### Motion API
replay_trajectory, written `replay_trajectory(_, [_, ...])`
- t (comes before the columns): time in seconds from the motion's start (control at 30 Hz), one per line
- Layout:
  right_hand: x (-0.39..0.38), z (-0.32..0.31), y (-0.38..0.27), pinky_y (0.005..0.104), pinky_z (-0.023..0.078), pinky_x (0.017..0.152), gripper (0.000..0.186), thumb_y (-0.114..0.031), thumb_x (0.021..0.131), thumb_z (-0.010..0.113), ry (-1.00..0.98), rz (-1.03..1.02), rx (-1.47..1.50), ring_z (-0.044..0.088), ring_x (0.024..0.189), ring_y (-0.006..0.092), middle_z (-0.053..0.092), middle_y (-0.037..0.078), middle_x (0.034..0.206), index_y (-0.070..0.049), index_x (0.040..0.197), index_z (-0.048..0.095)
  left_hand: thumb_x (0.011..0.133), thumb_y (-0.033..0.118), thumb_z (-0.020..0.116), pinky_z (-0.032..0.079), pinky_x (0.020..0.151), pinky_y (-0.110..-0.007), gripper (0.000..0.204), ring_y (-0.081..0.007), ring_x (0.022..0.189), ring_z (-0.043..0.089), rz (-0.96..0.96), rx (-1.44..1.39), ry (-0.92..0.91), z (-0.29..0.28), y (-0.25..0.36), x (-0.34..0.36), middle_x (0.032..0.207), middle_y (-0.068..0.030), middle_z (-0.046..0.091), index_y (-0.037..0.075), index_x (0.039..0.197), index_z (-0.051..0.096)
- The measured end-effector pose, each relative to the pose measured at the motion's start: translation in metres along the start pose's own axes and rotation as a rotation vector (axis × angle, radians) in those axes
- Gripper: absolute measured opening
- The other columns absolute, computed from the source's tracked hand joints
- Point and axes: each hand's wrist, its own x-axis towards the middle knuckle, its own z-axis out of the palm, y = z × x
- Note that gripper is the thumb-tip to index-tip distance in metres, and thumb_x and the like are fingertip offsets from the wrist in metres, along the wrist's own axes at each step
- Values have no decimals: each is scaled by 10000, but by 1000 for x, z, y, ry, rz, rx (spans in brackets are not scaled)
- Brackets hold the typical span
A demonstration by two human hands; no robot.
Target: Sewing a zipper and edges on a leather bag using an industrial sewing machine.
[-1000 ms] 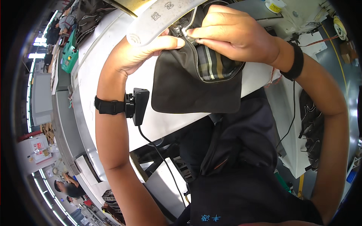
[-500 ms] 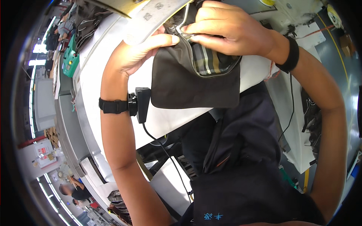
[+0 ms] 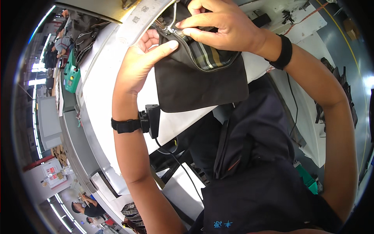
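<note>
I have both hands on one soft, dark brown, leather-like bag (image 3: 202, 87) with rounded lower corners. It lies over the near edge of the smooth white tabletop (image 3: 103, 84), its upper part just beside the off-white, rounded machine arm (image 3: 144, 19). The toothed metal zip (image 3: 189, 52) curves down the bag's face, and the opening shows a plaid lining (image 3: 208, 56) of dark, white and tan bands.

My right hand (image 3: 230, 29) comes in from above the bag, thumb and forefinger pinched on it at the upper end of the zip, near a thin, pale metal rod (image 3: 174, 17). On my left hand (image 3: 140, 62), the thumb lies on the bag's upper left part, standing apart from the curled fingers; I cannot tell whether any fingertip reaches under the edge. The two hands are near each other but not touching.

I see a black fabric strap (image 3: 284, 52) around the right wrist and another on the left forearm, carrying a black plastic box (image 3: 152, 119). Farther left stands a green, boxy device (image 3: 71, 74), and another person in a dark top (image 3: 93, 210) shows well apart.
</note>
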Motion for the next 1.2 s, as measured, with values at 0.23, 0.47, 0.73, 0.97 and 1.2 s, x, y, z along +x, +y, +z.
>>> replay_trajectory(0.23, [6, 1, -1, 380, 452, 704, 100, -131, 830, 785, 47, -38, 1, 545, 766, 257, 520, 74, 849, -77, 902, 742, 813, 154, 859, 471, 841, -225, 386, -78, 901, 592, 22, 26, 62, 1, -4, 4, 959, 21, 620, 33, 1126, 670])
replay_trajectory(0.47, [6, 0, -3, 374, 453, 693, 87, -140, 827, 787, 8, -2, -42, 547, 758, 252, 519, 70, 842, -90, 875, 734, 801, 157, 868, 407, 698, -189, 313, -33, 799, 527, 32, -25, 29, -1, -5, 9, 888, 82, 578, 75, 1042, 685])
replay_trajectory(0.73, [4, 1, -5, 376, 460, 702, 97, -156, 835, 787, 12, 13, -60, 551, 769, 260, 526, 75, 843, -88, 889, 745, 780, 194, 891, 377, 657, -181, 314, -14, 760, 498, -9, 11, 45, -6, -3, 13, 868, 103, 545, 101, 995, 682])
replay_trajectory(0.97, [21, -3, -14, 365, 467, 720, 185, -218, 938, 719, 107, 115, 192, 589, 814, 244, 617, 99, 895, -35, 948, 744, 771, 249, 896, 364, 671, -173, 325, -10, 739, 479, 35, 63, 50, -7, -4, 13, 839, 111, 526, 123, 941, 649])
replay_trajectory(1.2, [30, 8, -15, 430, 484, 702, 230, -187, 879, 726, 83, 271, 181, 619, 764, 341, 650, 189, 803, 14, 779, 678, 778, 266, 893, 390, 716, -171, 518, -22, 823, 503, 91, 128, 30, -17, -11, 20, 912, 71, 535, 52, 1150, 603])
